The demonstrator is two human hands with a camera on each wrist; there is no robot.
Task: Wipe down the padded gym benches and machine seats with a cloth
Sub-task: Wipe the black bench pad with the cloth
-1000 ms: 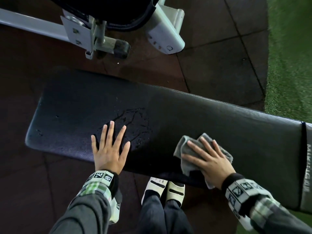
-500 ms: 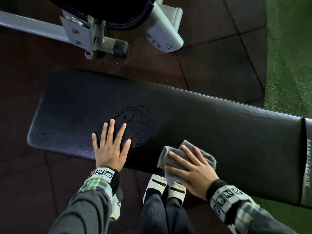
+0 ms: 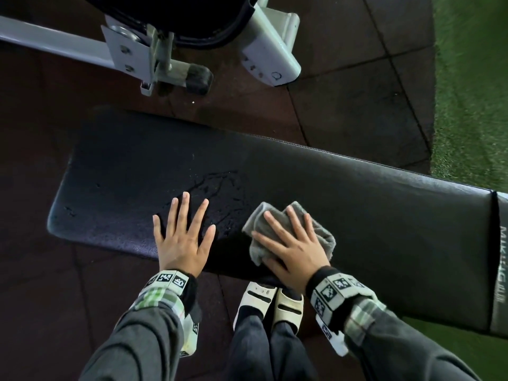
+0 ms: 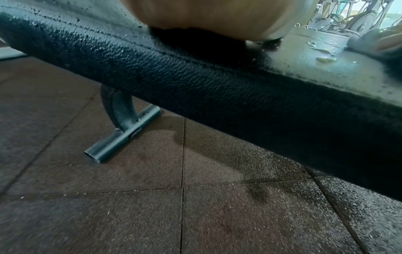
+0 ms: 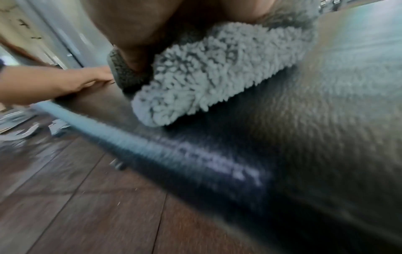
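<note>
A long black padded bench (image 3: 371, 204) runs across the head view, with a wet patch (image 3: 220, 188) near its middle. My left hand (image 3: 182, 229) lies flat on the pad near its front edge, fingers spread and straight. My right hand (image 3: 291, 243) presses a folded grey cloth (image 3: 324, 237) onto the pad just right of the wet patch, fingers straight on top. In the right wrist view the fluffy cloth (image 5: 217, 73) sits under my palm, with the left hand (image 5: 54, 84) beyond it. In the left wrist view the bench's side (image 4: 195, 72) fills the frame.
A white machine frame (image 3: 269, 48) with a black foot pad (image 3: 196, 77) stands on the dark rubber floor tiles behind the bench. Green turf (image 3: 472, 86) lies at the right. My sandalled feet (image 3: 269, 303) stand under the bench's front edge. A bench leg (image 4: 121, 127) rests on the floor.
My right hand has slid the cloth leftward along the bench, toward the wet patch and the left hand. The left hand has stayed flat in place.
</note>
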